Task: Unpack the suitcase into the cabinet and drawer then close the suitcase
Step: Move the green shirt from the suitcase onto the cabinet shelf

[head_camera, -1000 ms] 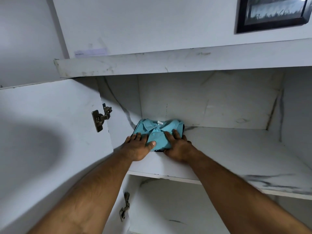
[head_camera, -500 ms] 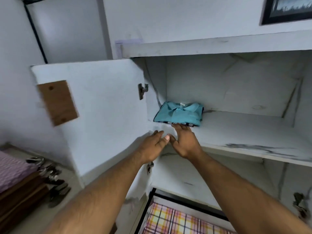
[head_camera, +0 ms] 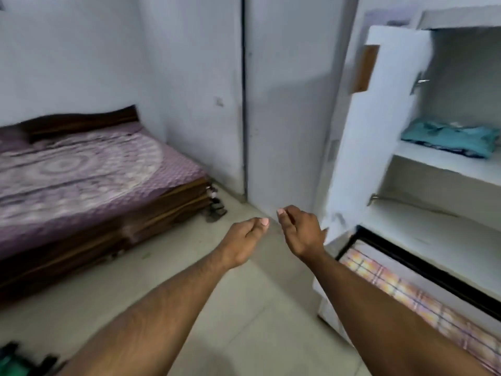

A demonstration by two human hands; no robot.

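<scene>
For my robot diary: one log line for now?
left hand: empty | right hand: empty | teal shirt: on cabinet shelf | door: open

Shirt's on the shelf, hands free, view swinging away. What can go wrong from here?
The cabinet door stands open next to the right hand; an arm could knock it while turning. The drawer below is open too, a possible shin catch. The blue shirt lies near the shelf front edge, so later items might push it off.
</scene>
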